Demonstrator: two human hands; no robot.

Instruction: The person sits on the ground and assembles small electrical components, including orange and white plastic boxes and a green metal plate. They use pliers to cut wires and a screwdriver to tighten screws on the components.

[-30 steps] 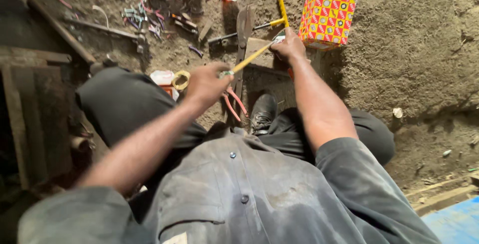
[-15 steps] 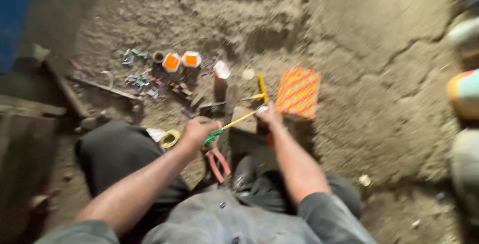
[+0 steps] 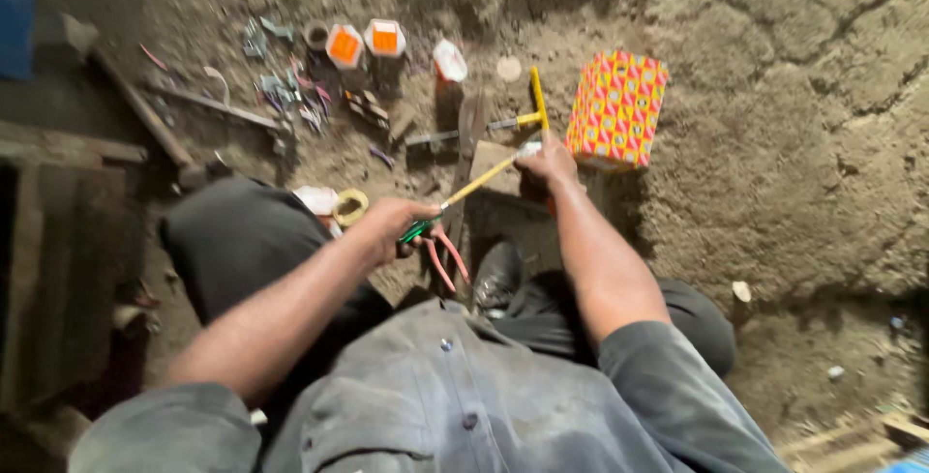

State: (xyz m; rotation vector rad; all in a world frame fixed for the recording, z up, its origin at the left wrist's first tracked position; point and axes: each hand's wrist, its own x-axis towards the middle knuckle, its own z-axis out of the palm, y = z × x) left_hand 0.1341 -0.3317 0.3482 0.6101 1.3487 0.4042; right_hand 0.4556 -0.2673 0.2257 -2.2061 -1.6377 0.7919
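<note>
I sit on a dirt floor in grey work clothes. My left hand [image 3: 395,227] is closed around the green handle of a long yellow-shafted tool [image 3: 471,186] that slants up to the right. My right hand [image 3: 548,162] rests at the tool's far tip, pressing on something small that I cannot make out, on a flat wooden block [image 3: 494,159]. Pink-handled pliers [image 3: 445,256] hang just below my left hand. A black shoe [image 3: 498,276] shows between my knees.
A box with a red and yellow pattern [image 3: 616,108] stands right of my right hand. Orange-and-white small containers [image 3: 364,42], a yellow T-handled tool [image 3: 535,103], a tape roll [image 3: 350,207], metal scraps [image 3: 285,96] and a long bar [image 3: 145,115] lie ahead. Dark wooden planks [image 3: 58,260] are at left.
The view has shifted and steadied, so the floor ahead is seen closer. Both hands keep the same hold on the yellow tool, with little movement.
</note>
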